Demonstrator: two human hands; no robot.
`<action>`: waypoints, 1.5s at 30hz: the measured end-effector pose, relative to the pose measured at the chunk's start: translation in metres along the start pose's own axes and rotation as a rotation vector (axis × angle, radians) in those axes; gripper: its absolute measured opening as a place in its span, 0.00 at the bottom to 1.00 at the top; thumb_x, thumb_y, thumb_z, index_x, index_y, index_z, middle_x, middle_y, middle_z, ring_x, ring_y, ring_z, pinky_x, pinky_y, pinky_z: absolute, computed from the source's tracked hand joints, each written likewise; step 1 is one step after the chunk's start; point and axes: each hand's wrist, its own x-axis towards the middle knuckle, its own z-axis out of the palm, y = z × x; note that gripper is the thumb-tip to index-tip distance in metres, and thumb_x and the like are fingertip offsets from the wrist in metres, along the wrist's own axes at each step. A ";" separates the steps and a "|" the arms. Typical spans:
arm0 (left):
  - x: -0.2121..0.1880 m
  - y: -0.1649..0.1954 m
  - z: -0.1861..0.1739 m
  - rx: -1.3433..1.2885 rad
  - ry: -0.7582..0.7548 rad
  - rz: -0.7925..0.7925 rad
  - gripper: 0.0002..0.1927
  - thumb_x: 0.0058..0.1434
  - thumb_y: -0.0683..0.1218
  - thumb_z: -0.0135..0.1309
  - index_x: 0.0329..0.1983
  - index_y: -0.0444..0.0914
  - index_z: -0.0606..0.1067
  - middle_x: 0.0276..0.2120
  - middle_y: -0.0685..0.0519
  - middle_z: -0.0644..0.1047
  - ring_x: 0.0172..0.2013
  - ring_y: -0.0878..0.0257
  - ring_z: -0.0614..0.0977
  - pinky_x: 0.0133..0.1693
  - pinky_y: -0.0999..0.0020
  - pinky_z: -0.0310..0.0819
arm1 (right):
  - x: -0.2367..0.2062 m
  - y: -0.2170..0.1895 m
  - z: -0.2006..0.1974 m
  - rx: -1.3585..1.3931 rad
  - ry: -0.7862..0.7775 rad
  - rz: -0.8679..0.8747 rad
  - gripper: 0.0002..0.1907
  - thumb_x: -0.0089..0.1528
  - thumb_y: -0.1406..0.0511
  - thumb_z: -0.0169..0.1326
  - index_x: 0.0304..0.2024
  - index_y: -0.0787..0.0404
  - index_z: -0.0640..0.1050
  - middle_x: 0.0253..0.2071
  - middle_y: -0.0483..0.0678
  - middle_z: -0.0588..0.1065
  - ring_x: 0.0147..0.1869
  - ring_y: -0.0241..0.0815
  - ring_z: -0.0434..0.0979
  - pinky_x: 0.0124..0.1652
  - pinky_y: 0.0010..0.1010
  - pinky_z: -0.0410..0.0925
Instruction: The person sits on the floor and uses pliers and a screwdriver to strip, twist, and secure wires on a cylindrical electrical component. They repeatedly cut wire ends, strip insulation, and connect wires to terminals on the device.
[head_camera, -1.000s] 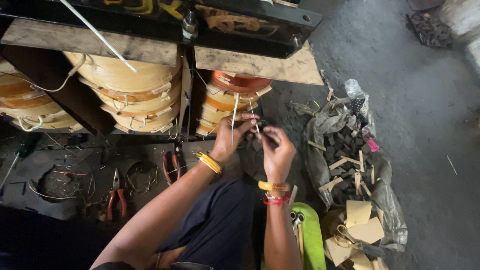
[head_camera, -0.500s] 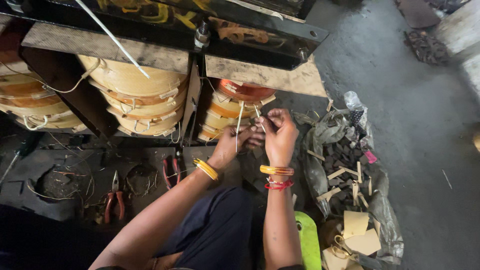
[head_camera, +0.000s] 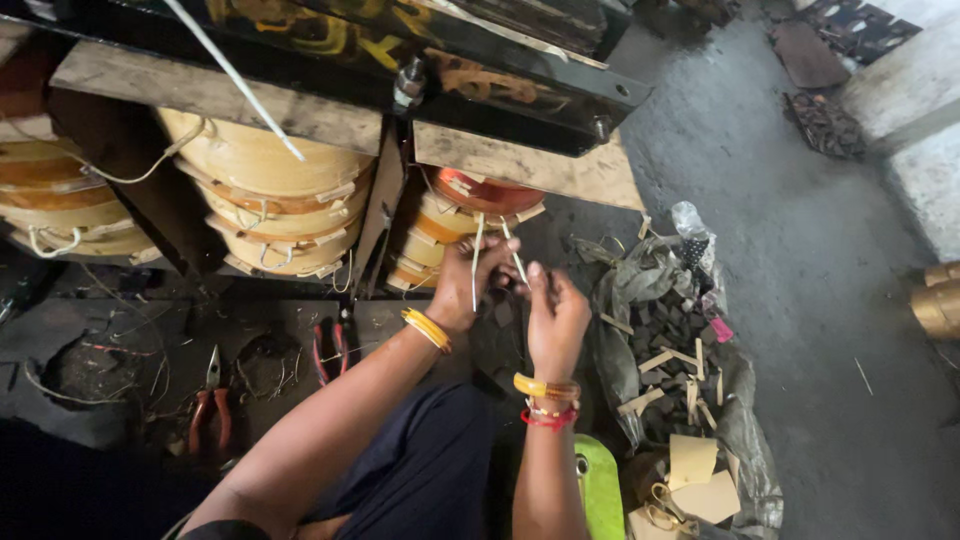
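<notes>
We're mid-fiddle: left hand (head_camera: 468, 285) and right hand (head_camera: 553, 312) each pinching thin pale insulated wire leads (head_camera: 477, 262) off the orange-wound coil (head_camera: 462, 222); next needs steady grip.

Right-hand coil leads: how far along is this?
Looks done: the coils sit wound and taped under the wooden clamp bar. In hand: left hand and right hand pinch the two pale leads rising from the orange-topped coil. Left: the lead ends stand free, joined to nothing visible; red-handled pliers lie unused on the floor.
</notes>
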 end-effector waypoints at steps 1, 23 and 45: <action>0.000 0.002 0.001 0.008 0.013 0.015 0.11 0.62 0.47 0.65 0.34 0.35 0.78 0.25 0.54 0.79 0.25 0.68 0.79 0.28 0.73 0.73 | -0.004 -0.003 -0.004 0.051 -0.054 0.052 0.13 0.70 0.64 0.55 0.35 0.68 0.79 0.27 0.43 0.79 0.31 0.28 0.78 0.32 0.22 0.70; -0.024 0.010 0.024 -0.243 0.044 -0.095 0.14 0.67 0.50 0.54 0.41 0.33 0.79 0.29 0.52 0.80 0.23 0.67 0.76 0.25 0.72 0.71 | -0.021 -0.010 -0.003 0.310 -0.110 0.220 0.12 0.70 0.63 0.50 0.37 0.64 0.80 0.18 0.41 0.72 0.20 0.28 0.70 0.21 0.22 0.64; 0.008 0.017 -0.019 -0.071 -0.107 -0.202 0.10 0.66 0.46 0.60 0.44 0.34 0.80 0.31 0.54 0.81 0.27 0.67 0.79 0.31 0.71 0.75 | 0.012 0.027 0.014 0.787 -0.215 0.419 0.11 0.62 0.68 0.58 0.44 0.69 0.83 0.34 0.45 0.81 0.34 0.32 0.77 0.36 0.22 0.68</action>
